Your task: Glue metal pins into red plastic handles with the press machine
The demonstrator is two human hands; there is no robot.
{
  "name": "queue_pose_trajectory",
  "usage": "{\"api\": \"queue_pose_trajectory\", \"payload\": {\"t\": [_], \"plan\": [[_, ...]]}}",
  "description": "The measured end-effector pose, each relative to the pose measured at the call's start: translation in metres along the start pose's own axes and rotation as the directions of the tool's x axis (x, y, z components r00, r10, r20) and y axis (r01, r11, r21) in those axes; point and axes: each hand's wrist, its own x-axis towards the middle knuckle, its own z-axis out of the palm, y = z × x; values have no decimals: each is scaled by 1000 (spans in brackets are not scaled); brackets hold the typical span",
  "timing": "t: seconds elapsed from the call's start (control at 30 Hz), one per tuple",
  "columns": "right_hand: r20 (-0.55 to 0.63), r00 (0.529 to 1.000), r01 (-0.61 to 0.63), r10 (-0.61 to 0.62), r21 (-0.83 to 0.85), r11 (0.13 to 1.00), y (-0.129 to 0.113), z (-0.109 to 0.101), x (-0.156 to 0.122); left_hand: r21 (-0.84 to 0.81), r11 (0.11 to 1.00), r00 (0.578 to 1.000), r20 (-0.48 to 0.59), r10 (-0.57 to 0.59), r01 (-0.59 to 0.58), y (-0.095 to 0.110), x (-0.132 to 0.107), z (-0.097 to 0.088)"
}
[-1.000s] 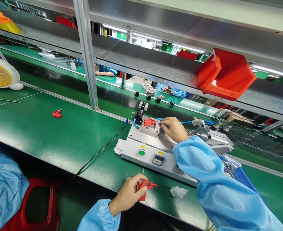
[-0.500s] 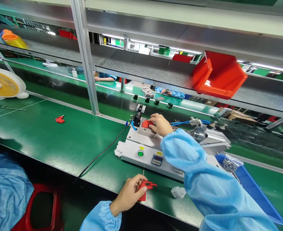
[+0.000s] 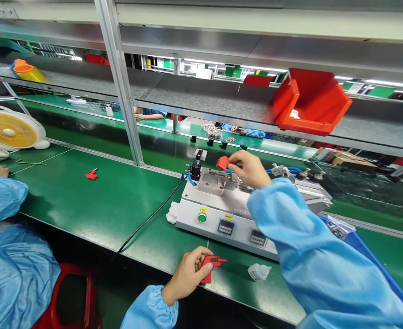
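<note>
My right hand (image 3: 249, 168) is closed on a small red plastic part (image 3: 223, 163), held above the metal fixture (image 3: 215, 183) of the bench machine (image 3: 194, 208). Fingertips hide the part's right end. Down at the table's front edge, my left hand (image 3: 190, 274) grips a red plastic piece (image 3: 208, 269) with a slot and a thin prong pointing right. On the table between the hands, a little to the right, lies a small white bottle (image 3: 259, 272). Another red part (image 3: 91, 174) rests on the green table farther left.
A black cable (image 3: 149, 214) runs from the machine over the table's front edge. A blue tray (image 3: 376, 265) stands right of the machine. An orange-red bin (image 3: 313, 103) sits on the shelf above. At left are a fan (image 3: 11, 128) and a co-worker's sleeve (image 3: 2, 198).
My right hand has lifted the red part up off the fixture and moved it right. My left hand keeps its piece. The co-worker's arm reaches farther onto the table.
</note>
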Motion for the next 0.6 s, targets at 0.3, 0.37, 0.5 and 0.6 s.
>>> {"api": "queue_pose_trajectory", "payload": {"t": [0.3,0.37,0.5,0.6], "plan": [[221,973,-55,63,-42,998,42,-21,-117,-149,987,998,-21,-65,61,3,4,1],[201,976,-83,86,-21,996,47,-20,-130,-159,987,997,-56,-47,37,19,13,-7],[80,989,-126,122,51,991,57,-19,-148,-7,980,965,-175,195,-199,81,57,-35],[41,993,-113,111,69,991,65,-16,-157,315,892,897,-198,395,-324,139,106,-51]]}}
